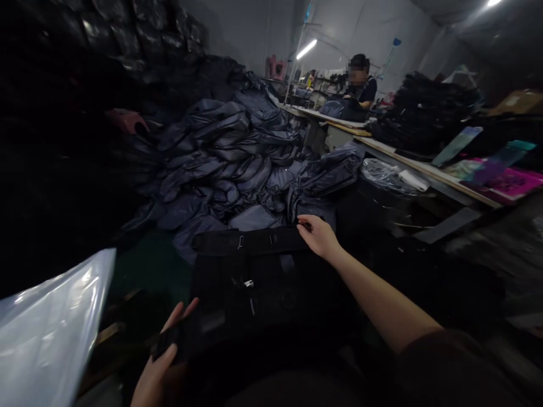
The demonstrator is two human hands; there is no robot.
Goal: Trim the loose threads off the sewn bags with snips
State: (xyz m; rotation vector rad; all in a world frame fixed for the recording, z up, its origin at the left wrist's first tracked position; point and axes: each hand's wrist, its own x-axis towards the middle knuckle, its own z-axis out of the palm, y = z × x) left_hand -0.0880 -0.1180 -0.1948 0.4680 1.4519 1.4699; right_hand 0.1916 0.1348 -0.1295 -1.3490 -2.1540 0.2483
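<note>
A person stands over a black nylon bag [254,282], its body lying in shadow just below them, with a webbing band [248,240] running across its far edge and a small metal zip pull [249,283] glinting on the front. The right hand [319,236] reaches to the far end of that band, thumb and forefinger pressed together in a pinch on its corner. The left hand [155,367] sits lower and nearer, thumb and fingers parted around a folded black strap [167,343]; from here I cannot tell whether it grips the strap or only cradles it.

The bag looks light and soft, the kind of cloth that slumps rather than holds a shape, so the stiffer band and the strap seem the surest places to take hold. The smooth nylon could slip from a loose grip.

Beyond it, a great heap of dark grey-blue bags [220,164] rises from the floor. A sheet of translucent plastic [46,333] fills the lower left. Farther off, a co-worker [360,85] sits at a long wooden bench [424,169] with a dark bag [341,110] in front. A clear plastic bundle [386,175] lies near the bench edge, and pink printed sheets [504,181] lie toward the right.
</note>
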